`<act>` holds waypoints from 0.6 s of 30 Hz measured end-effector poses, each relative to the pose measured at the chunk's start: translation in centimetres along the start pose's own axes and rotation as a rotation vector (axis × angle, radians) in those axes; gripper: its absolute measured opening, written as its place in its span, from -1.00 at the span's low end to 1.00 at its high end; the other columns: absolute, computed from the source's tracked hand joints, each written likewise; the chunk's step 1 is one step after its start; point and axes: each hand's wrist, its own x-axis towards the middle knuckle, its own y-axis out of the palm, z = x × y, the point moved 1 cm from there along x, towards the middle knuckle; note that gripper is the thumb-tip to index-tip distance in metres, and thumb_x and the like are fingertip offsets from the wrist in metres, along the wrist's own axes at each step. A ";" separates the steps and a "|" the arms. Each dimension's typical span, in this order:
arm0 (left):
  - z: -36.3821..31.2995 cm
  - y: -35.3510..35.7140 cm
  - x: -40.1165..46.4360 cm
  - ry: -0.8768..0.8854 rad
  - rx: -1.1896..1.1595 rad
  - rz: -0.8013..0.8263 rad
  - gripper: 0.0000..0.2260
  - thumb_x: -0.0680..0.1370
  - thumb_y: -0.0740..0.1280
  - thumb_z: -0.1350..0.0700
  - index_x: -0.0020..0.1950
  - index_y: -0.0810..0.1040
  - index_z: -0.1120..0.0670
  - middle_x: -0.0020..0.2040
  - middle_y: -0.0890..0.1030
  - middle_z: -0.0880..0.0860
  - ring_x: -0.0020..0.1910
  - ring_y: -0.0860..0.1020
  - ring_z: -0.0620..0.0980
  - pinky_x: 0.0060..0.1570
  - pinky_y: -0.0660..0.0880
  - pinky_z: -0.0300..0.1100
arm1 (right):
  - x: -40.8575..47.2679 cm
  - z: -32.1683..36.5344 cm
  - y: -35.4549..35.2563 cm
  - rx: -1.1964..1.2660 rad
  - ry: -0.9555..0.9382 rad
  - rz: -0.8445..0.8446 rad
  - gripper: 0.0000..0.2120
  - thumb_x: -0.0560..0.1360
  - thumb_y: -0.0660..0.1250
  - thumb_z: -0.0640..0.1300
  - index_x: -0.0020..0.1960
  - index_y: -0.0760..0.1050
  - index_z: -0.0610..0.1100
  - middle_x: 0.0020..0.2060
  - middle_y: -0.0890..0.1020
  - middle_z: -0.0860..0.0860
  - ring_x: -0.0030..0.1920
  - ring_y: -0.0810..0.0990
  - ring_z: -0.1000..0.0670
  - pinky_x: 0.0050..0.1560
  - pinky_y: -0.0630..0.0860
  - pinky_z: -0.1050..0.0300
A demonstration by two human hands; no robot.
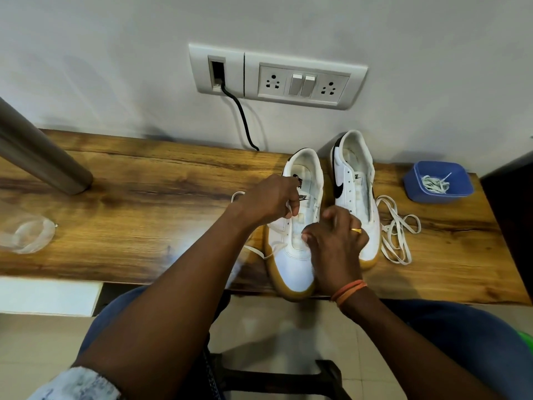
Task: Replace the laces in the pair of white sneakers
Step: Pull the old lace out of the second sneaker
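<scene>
Head view: lacing the near sneaker on the wooden bench.
Risk: this sneaker's toe overhangs the bench edge, so a hard pull could tip it off. The far sneaker stands unlaced, a loose lace beside it. Left hand pinches the threading lace; right hand is curled at the eyelets, its pinch hidden, grip undeterminable.

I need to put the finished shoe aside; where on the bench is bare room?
Bare wood lies between the plastic wrapper and the left sneaker. Crowded on the right: right sneaker, loose lace, blue tub.
</scene>
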 end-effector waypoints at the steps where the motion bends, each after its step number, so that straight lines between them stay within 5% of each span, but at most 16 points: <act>1: 0.1 0.0 0.0 0.000 -0.005 0.001 -0.88 0.43 0.47 0.31 -0.09 0.71 0.12 0.29 0.56 0.09 0.09 0.58 0.04 -0.08 0.35 -0.29 | 0.0 -0.5 -0.6 0.028 0.017 -0.041 -0.95 0.39 0.42 -0.14 -0.21 0.59 -0.01 0.09 0.43 -0.08 0.14 0.36 -0.16 0.04 0.19 -0.04; 6: -0.2 0.0 0.1 -0.015 0.003 0.007 -0.87 0.43 0.48 0.28 -0.09 0.71 0.08 0.29 0.56 0.05 0.11 0.58 0.03 -0.10 0.36 -0.28 | 0.7 -3.0 -2.6 0.087 0.161 -0.070 -0.92 0.51 0.40 -0.07 -0.16 0.62 0.04 0.05 0.38 -0.03 0.16 0.38 -0.14 0.09 0.15 -0.02; 11: -0.3 0.0 -0.1 -0.001 0.020 -0.011 -0.86 0.44 0.47 0.30 -0.08 0.71 0.08 0.25 0.57 0.07 0.14 0.56 0.04 0.01 0.51 -0.12 | 0.4 -0.7 -0.6 0.047 -0.027 0.012 -0.82 0.42 0.46 -0.01 0.02 0.64 0.05 0.17 0.38 -0.07 0.21 0.34 -0.18 0.10 0.19 -0.04; 18: 0.0 0.1 0.0 -0.002 -0.007 -0.004 -0.87 0.42 0.48 0.31 -0.09 0.69 0.12 0.20 0.61 0.07 0.08 0.58 0.02 -0.08 0.44 -0.20 | 0.4 -0.9 -0.8 0.185 0.017 0.008 -0.93 0.40 0.48 -0.07 -0.25 0.63 0.02 0.06 0.36 0.03 0.17 0.36 -0.11 0.10 0.24 -0.06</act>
